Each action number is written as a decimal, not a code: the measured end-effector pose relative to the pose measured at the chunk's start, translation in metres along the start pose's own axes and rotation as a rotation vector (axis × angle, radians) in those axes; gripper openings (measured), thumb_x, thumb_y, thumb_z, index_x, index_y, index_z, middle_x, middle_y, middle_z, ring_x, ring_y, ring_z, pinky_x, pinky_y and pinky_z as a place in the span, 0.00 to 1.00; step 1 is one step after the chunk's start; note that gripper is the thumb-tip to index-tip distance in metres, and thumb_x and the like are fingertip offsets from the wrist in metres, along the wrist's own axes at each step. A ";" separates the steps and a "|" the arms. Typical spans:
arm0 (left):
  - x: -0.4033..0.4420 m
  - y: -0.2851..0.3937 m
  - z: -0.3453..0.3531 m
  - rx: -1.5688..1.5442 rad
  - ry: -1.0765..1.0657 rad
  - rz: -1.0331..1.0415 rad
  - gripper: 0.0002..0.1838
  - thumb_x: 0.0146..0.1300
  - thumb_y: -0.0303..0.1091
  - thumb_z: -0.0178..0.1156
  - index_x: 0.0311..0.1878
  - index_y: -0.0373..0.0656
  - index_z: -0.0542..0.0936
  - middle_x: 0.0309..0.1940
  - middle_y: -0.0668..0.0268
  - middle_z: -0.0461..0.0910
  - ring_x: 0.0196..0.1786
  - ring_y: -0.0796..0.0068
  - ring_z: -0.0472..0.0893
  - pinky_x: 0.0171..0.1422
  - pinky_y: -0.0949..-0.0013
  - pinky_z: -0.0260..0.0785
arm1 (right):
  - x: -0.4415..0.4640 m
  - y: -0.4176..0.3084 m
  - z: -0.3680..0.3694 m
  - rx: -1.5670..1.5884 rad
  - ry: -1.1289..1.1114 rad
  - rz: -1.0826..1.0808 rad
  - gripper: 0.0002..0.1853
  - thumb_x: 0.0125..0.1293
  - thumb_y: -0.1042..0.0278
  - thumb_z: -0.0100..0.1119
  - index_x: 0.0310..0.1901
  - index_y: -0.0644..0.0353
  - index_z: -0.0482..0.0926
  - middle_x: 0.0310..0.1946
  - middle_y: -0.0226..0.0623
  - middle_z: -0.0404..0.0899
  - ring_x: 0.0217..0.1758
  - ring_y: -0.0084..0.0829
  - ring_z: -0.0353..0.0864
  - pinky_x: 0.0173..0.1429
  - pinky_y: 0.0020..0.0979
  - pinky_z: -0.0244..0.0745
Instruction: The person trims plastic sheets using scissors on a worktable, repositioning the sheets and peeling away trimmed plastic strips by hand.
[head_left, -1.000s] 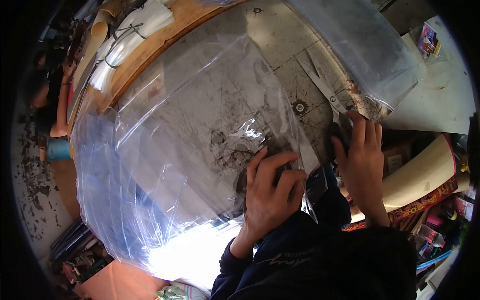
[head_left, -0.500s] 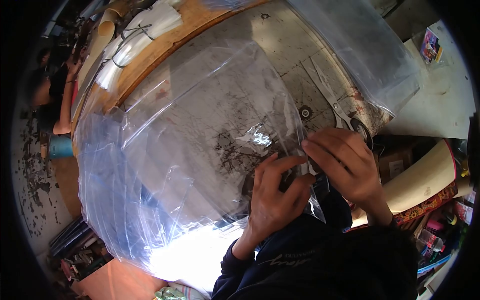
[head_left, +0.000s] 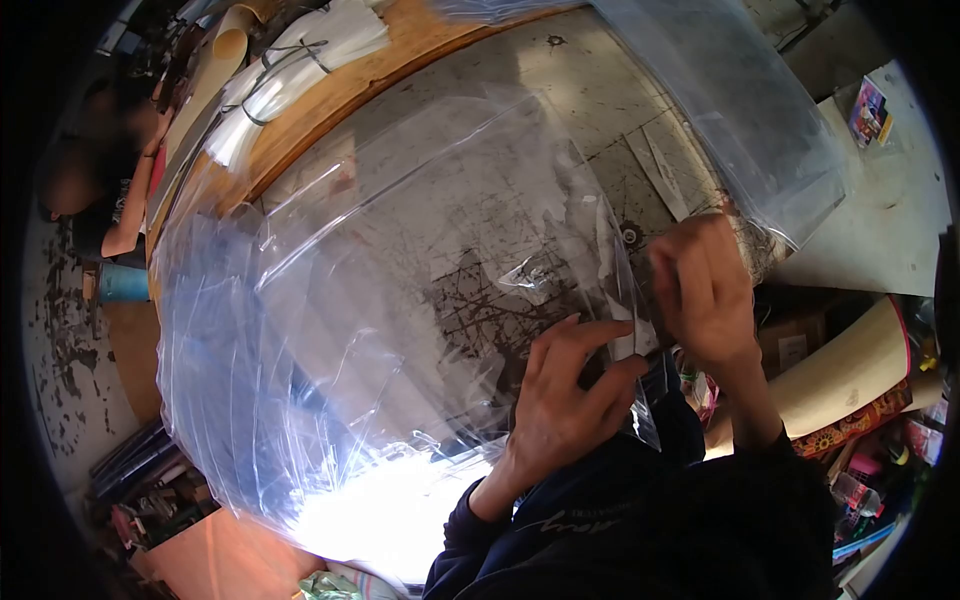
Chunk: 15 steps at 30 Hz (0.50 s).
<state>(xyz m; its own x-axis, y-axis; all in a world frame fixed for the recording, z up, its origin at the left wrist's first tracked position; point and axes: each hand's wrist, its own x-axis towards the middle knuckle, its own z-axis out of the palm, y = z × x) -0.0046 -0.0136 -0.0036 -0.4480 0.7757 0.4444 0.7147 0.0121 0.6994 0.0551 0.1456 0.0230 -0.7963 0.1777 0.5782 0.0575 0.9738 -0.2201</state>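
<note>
A clear plastic sheet (head_left: 400, 250) lies across the scratched worktable, bluish and layered at its left end. My left hand (head_left: 575, 390) is at the sheet's right edge, with thumb and index finger closed on the plastic. To the right of that edge, my right hand (head_left: 705, 290) is raised with curled fingers, slightly blurred; whether anything is between them cannot be seen. The scissors (head_left: 655, 170) lie on the table just beyond my right hand, blades pointing away from me, their handles hidden behind the hand.
Folded plastic (head_left: 730, 110) lies at the back right. A tied white bundle (head_left: 290, 75) rests on the wooden edge (head_left: 390, 50). Rolled cream material (head_left: 840, 365) is at the right. Another person (head_left: 110, 190) is at the far left.
My right hand went from beside the scissors' handles to the sheet's edge near my left hand, then moved back right and away from it. My left hand keeps its pinch.
</note>
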 end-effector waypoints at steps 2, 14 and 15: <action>-0.001 0.000 0.002 -0.026 0.026 -0.015 0.12 0.40 0.21 0.64 0.30 0.46 0.79 0.43 0.63 0.76 0.47 0.61 0.76 0.53 0.53 0.70 | 0.005 0.012 0.002 -0.036 0.057 0.079 0.09 0.49 0.82 0.58 0.33 0.65 0.71 0.31 0.40 0.71 0.34 0.41 0.72 0.36 0.36 0.68; 0.000 0.003 0.009 0.399 -0.235 0.036 0.25 0.55 0.40 0.60 0.58 0.53 0.72 0.60 0.75 0.69 0.64 0.74 0.65 0.70 0.44 0.44 | 0.093 0.021 0.020 -0.088 -0.051 -0.282 0.27 0.53 0.48 0.62 0.44 0.65 0.73 0.49 0.45 0.71 0.54 0.43 0.69 0.54 0.38 0.66; -0.001 0.002 0.010 0.406 -0.227 0.038 0.25 0.55 0.40 0.60 0.58 0.53 0.72 0.60 0.75 0.69 0.64 0.74 0.65 0.70 0.44 0.44 | 0.108 0.020 0.038 -0.012 -0.181 -0.319 0.32 0.51 0.47 0.64 0.48 0.66 0.71 0.50 0.46 0.71 0.54 0.43 0.70 0.53 0.39 0.67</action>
<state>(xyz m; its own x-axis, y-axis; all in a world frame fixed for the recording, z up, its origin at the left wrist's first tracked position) 0.0025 -0.0077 -0.0086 -0.3208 0.8984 0.2999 0.9011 0.1920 0.3888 -0.0529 0.1794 0.0516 -0.8689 -0.1627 0.4674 -0.2053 0.9778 -0.0412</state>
